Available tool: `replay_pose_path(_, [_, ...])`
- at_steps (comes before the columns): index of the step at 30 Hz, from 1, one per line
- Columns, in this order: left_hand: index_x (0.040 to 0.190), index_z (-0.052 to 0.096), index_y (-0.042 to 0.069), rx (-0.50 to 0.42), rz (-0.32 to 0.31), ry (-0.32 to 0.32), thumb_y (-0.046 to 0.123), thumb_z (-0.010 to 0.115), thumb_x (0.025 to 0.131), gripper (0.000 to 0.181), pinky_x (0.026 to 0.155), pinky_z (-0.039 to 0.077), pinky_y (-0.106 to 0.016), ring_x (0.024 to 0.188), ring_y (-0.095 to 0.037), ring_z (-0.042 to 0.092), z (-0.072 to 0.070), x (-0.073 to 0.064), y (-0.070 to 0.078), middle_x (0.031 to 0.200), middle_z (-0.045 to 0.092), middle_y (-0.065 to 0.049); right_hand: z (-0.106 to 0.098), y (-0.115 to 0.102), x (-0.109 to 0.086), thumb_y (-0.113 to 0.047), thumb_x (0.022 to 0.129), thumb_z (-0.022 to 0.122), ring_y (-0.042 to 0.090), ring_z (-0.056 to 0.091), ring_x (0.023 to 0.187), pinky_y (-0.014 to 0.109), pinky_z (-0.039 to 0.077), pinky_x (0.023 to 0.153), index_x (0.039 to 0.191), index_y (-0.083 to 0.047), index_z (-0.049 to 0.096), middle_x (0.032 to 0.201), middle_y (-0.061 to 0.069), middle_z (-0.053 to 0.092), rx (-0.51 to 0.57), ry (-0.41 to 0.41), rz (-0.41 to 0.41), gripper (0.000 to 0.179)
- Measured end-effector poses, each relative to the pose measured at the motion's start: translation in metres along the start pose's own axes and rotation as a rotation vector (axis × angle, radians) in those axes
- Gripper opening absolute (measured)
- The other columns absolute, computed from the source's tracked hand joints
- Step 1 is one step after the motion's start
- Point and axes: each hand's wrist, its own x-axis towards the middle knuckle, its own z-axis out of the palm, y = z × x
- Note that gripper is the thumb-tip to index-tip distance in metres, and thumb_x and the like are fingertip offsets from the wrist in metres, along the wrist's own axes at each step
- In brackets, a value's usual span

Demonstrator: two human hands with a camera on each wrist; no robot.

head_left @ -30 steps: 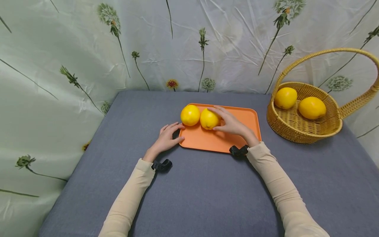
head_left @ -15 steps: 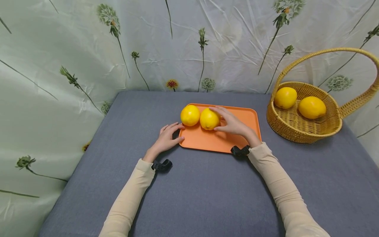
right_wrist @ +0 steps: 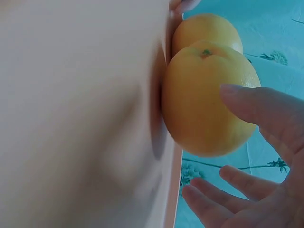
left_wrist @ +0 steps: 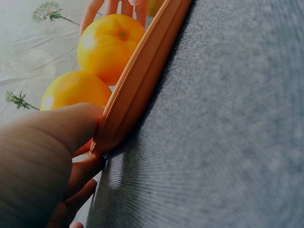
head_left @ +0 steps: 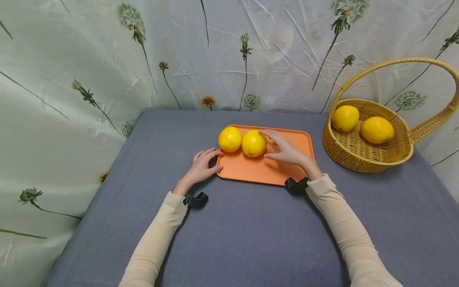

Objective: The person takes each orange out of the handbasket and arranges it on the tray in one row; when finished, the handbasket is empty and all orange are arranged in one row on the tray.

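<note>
Two round yellow-orange fruits, oranges by their look, sit side by side on the orange tray (head_left: 247,169). The left orange (head_left: 230,139) touches or nearly touches the right orange (head_left: 254,143). My right hand (head_left: 287,151) is spread beside the right orange, fingers and thumb apart. In the right wrist view its thumb overlaps that orange (right_wrist: 209,104); whether it touches is unclear. My left hand (head_left: 202,165) rests at the tray's left edge. In the left wrist view its thumb (left_wrist: 71,123) lies against the rim, its other fingers partly hidden behind.
A wicker basket (head_left: 349,161) with a tall handle stands at the right, holding two more yellow fruits (head_left: 345,118). Grey cloth covers the table (head_left: 244,231). A flower-printed curtain (head_left: 186,52) hangs behind and along the left.
My right hand has drawn back to the right, its fingers and thumb coming away from the right orange. That orange stays on the tray. The left hand has kept its place.
</note>
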Motion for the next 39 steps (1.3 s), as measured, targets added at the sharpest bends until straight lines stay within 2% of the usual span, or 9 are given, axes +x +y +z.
replay_pose_path(3, [0.128,0.054,0.009,0.0,0.002,-0.001,0.027,0.064,0.088,0.045,0.114,0.01,-0.055,0.141,-0.03,0.031,0.0,0.0,0.001,0.141,0.05,-0.011,-0.003,0.002,-0.004,-0.012,0.085,0.068,0.038,0.034,0.135,0.054,0.032,0.108,0.148,-0.011,0.027,0.152,0.017,0.028,0.001,-0.002,-0.002,0.075])
replay_pose_path(12, [0.128,0.055,0.009,0.004,0.006,0.002,0.027,0.064,0.088,0.045,0.113,0.01,-0.056,0.141,-0.03,0.031,0.0,0.0,0.001,0.141,0.05,-0.011,-0.012,0.007,-0.021,-0.007,0.086,0.066,0.041,0.031,0.137,0.056,0.031,0.108,0.148,-0.011,0.027,0.152,0.017,0.028,0.074,0.006,0.003,0.073])
replay_pose_path(20, [0.128,0.054,0.009,0.014,0.003,-0.006,0.028,0.063,0.088,0.046,0.114,0.01,-0.056,0.141,-0.031,0.031,-0.001,0.001,0.001,0.141,0.05,-0.012,-0.022,0.009,-0.033,-0.007,0.086,0.066,0.043,0.036,0.133,0.056,0.034,0.106,0.146,-0.008,0.03,0.15,0.019,0.031,0.045,0.033,0.017,0.07])
replay_pose_path(29, [0.128,0.054,0.009,0.002,0.006,0.0,0.027,0.064,0.088,0.045,0.114,0.009,-0.056,0.141,-0.031,0.031,-0.001,0.0,0.001,0.141,0.05,-0.012,-0.032,0.012,-0.046,-0.005,0.084,0.067,0.045,0.046,0.123,0.057,0.039,0.101,0.142,-0.005,0.037,0.143,0.022,0.04,-0.011,0.132,-0.035,0.066])
replay_pose_path(39, [0.128,0.055,0.009,0.007,0.007,0.001,0.027,0.064,0.088,0.045,0.113,0.01,-0.056,0.14,-0.031,0.032,-0.001,0.0,0.002,0.141,0.05,-0.012,-0.042,0.011,-0.059,-0.001,0.081,0.069,0.04,0.051,0.118,0.053,0.044,0.095,0.135,-0.002,0.046,0.136,0.022,0.048,-0.043,0.234,-0.066,0.059])
